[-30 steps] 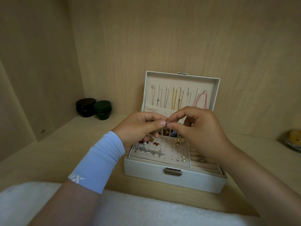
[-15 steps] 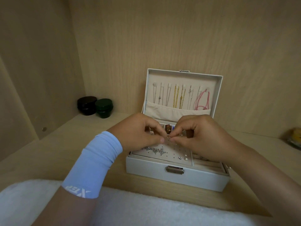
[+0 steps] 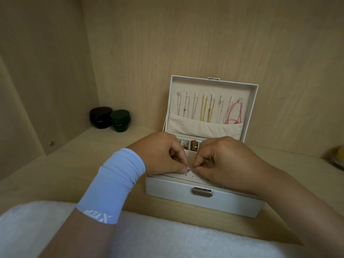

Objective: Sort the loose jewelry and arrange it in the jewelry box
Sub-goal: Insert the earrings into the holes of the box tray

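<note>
A white jewelry box (image 3: 204, 200) stands open on the wooden shelf, its lid upright with several chains (image 3: 204, 108) hanging inside. My left hand (image 3: 162, 153) and my right hand (image 3: 223, 161) meet low over the perforated earring panel (image 3: 191, 157) near the box's front edge. Both pinch one tiny silvery earring (image 3: 189, 170) between thumb and fingertips, right at the panel's surface. My hands hide most of the panel and the ring rolls. Small back compartments (image 3: 192, 145) hold more pieces.
Two dark round jars (image 3: 109, 118) sit in the back left corner of the shelf. A yellowish object (image 3: 337, 157) lies at the right edge. A white fluffy towel (image 3: 167, 239) covers the near edge. Wooden walls close in on the left and behind.
Both hands have come down from in front of the lid to the earring panel near the box front, still pinching the small earring together.
</note>
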A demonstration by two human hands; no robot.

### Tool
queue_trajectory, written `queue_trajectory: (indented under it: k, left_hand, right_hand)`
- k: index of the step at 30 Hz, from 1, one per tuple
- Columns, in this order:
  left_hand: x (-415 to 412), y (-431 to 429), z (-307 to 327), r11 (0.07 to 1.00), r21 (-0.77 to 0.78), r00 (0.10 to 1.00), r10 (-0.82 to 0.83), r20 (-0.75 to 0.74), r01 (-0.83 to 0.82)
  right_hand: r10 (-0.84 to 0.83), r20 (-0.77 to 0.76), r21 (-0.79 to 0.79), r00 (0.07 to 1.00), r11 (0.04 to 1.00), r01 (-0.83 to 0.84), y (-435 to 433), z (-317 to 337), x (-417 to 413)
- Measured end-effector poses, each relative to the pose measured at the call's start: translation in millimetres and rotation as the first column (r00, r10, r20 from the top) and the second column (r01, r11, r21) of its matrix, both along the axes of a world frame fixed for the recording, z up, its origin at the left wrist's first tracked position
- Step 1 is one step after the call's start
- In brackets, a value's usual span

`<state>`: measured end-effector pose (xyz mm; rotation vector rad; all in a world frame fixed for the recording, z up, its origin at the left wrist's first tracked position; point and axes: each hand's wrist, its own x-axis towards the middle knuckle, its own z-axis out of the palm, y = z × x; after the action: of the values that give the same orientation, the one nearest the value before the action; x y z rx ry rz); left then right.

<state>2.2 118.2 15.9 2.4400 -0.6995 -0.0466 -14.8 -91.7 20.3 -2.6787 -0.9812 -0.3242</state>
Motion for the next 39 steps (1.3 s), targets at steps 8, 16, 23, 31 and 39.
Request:
queue_trajectory:
  k: [8, 16, 23, 31, 39]
  left_hand:
    - [0, -1, 0, 0.999, 0.029, 0.999, 0.012, 0.032, -0.013]
    - [-1, -2, 0, 0.999, 0.04, 0.999, -0.005, 0.036, 0.004]
    - [-2, -4, 0, 0.992, -0.108, 0.998, 0.063, 0.014, -0.062]
    - [-7, -52, 24, 0.985, -0.172, 0.993, 0.047, 0.105, -0.028]
    - [6, -166, 27, 0.99, 0.079, 0.985, -0.125, 0.121, 0.116]
  right_hand:
    - [0.027, -0.127, -0.002, 0.992, 1.0, -0.027, -1, 4, 2]
    - [0.015, -0.196, 0.049, 0.981, 0.999, -0.006, -3, 1, 7]
    - [-0.021, -0.195, 0.232, 0.981, 0.971, 0.067, -17, 23, 3]
    - [-0.139, -0.296, 0.223, 0.945, 0.952, 0.209, -89, 46, 0]
    - [-0.39, -0.335, -0.085, 0.858, 0.919, 0.385, -176, 17, 14]
